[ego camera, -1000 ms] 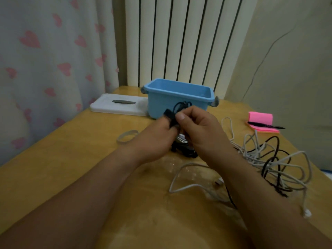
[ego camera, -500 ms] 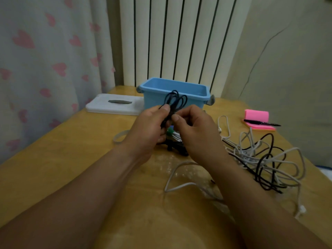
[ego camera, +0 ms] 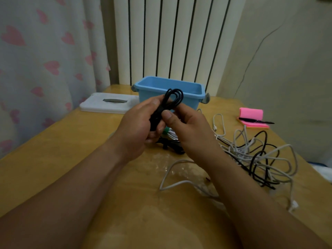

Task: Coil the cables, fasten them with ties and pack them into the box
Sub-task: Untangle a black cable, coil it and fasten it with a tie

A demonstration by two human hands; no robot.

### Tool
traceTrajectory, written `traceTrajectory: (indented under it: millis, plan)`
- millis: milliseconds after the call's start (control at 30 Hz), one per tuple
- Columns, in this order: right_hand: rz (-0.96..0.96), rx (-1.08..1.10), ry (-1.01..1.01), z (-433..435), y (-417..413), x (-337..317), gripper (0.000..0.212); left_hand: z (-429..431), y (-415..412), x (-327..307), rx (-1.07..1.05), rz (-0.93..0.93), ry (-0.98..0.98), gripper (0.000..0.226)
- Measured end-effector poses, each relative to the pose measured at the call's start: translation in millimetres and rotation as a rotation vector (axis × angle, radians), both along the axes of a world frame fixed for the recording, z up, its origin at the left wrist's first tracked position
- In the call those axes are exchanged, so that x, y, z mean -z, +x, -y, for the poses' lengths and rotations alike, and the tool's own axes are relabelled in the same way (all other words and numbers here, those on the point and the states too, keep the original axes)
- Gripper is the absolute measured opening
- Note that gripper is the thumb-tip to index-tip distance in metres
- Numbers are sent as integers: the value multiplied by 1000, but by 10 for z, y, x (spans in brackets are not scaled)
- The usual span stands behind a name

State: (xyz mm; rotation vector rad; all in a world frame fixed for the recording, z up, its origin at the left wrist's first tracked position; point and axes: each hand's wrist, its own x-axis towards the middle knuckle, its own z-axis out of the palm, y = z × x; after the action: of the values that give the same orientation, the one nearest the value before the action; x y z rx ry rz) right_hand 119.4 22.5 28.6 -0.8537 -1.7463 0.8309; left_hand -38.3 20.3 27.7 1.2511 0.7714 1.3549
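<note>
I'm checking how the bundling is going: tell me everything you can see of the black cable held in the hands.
The black cable is thin, dark and round, probably rubber-coated, folded into a narrow bundle of several strands. Its looped end stands up in front of the blue box, held above the table. The left hand wraps the lower bundle; the right hand pinches it just beside, thumb forward. Its plugs and any tie are hidden by the fingers.

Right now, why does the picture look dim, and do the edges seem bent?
Head view: the light is low and warm, so the black cable coil in both hands reads as a dark shape; the wooden table shows soft glare near the middle; the wide lens stretches the forearms at the bottom edge.
</note>
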Motion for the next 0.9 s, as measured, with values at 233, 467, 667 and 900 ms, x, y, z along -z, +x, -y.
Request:
traceTrajectory:
  millis: [233, 467, 667, 900]
  plan:
    - [-200, -281, -259, 28, 88, -65, 26, -30, -96, 3, 134, -60, 49, 40]
    - [-369, -253, -256, 65, 51, -63, 16, -5, -35, -15, 123, -79, 69, 41]
    - [-305, -125, -195, -21, 20, 36, 13, 69, 85, -29, -74, -177, 53, 44]
    - [-251, 197, -170, -142, 51, 70, 22, 46, 147, 89, -322, -678, 391, 21]
